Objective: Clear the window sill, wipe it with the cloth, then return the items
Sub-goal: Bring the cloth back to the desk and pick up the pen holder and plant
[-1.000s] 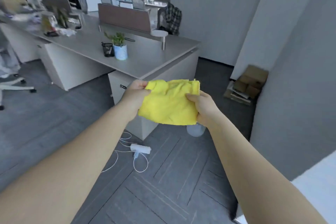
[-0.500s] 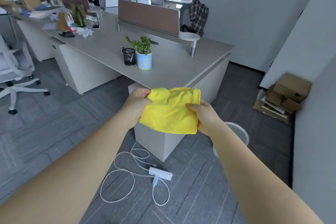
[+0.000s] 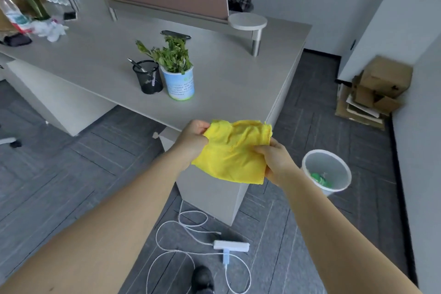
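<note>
head view, looking down past both forearms. no window sill in sight from here, so i cannot tell whether it has been cleared or wiped.

progress, as a judgement only: plant pot (image 3: 180, 83) and pen cup (image 3: 148, 77) stand touching side by side on the tabletop (image 3: 226, 74), well in from the near edge. these may be the items taken off the sill; if so, clearing is done or partly done. cloth (image 3: 232, 153) is in hand and looks dry and unsoiled, though that is hard to read at this range. wiping could be either ahead or finished. returning the items is not done if those two are the sill things.

cloth position: held in the air between both hands, in front of the near corner of the tabletop, above the floor. not touching the tabletop. it is bunched and loosely folded, hanging down in the middle.

left hand (image 3: 193, 142): fingers (image 3: 200, 125) closed on the upper left edge of the cloth, thumb side pinching a fold.

right hand (image 3: 276, 162): fingers (image 3: 261, 150) clamped on the right edge, thumb across the front face, the rest hidden behind the fabric.

nearby, not part of the job: waste bin (image 3: 325, 172) on the floor just right of my right hand, white cable (image 3: 188, 222) looped on the floor below, cardboard boxes (image 3: 377, 88) against the wall.
</note>
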